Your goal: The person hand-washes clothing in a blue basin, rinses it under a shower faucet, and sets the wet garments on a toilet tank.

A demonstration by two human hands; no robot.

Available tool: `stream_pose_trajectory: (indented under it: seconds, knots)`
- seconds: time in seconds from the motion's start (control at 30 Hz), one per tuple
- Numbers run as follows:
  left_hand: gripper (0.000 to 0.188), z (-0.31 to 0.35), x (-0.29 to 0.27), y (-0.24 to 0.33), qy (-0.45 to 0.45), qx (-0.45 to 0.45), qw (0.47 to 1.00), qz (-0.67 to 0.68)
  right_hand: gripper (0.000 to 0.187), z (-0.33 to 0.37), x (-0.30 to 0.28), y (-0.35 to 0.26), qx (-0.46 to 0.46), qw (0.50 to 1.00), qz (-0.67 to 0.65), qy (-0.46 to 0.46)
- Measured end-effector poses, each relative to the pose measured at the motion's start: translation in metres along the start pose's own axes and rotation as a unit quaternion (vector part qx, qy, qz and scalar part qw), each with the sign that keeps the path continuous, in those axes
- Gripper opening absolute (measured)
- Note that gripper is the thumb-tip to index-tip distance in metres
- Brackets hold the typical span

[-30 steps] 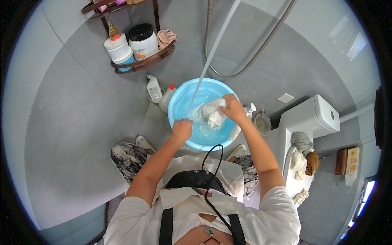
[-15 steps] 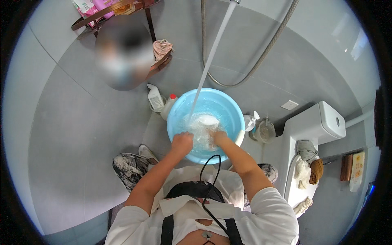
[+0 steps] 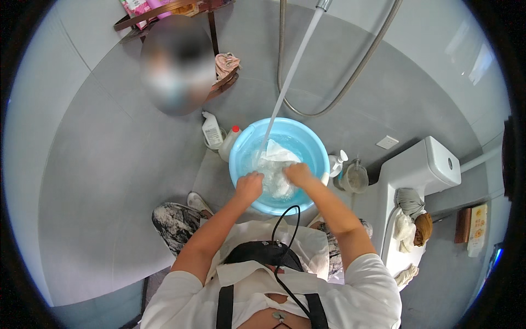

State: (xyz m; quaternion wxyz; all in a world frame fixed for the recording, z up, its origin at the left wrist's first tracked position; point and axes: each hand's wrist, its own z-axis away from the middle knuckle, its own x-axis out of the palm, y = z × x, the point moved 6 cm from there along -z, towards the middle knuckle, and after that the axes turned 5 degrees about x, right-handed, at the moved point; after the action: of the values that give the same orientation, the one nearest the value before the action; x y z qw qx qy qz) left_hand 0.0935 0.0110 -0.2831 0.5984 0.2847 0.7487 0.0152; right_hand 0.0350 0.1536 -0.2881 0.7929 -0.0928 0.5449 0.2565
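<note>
We had both hands down in the blue basin. Our left hand was curled shut at the near side of the basin, and it pressed on the white cloth. Our right hand was curled too, its fingers closed on the same cloth from the other side. The two hands were close, with the wet cloth bunched up between them. We could not see each finger well, since the foam and water hid them.

The cloth lay in the middle of the basin, in soapy water. One corner of it stuck up on the far side, just past our right hand. A thin stream of water fell onto the cloth from above.

Two white bottles stood just left of the basin. A white pump bottle stood just right of it, next to a white toilet.
</note>
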Motion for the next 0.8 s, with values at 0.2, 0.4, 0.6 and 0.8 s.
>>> stream_pose_trajectory:
  seconds: [0.2,0.4,0.6,0.8]
  knots:
    - [0.017,0.003,-0.001,-0.003,-0.056,-0.048,0.997,0.019,0.027,0.076,-0.155,0.03,-0.026,0.914,-0.314,0.257]
    - [0.015,0.004,0.002,-0.003,-0.051,-0.035,0.998,0.004,0.02,0.11,-0.224,0.049,-0.103,0.787,-0.508,0.333]
    - [0.016,0.004,0.001,-0.004,-0.066,-0.041,0.997,0.004,0.015,0.096,-0.204,0.055,-0.066,0.681,-0.694,0.222]
    - [0.021,0.001,-0.005,0.002,-0.085,-0.054,0.995,0.011,0.01,0.05,-0.105,0.048,-0.044,0.479,-0.871,0.101]
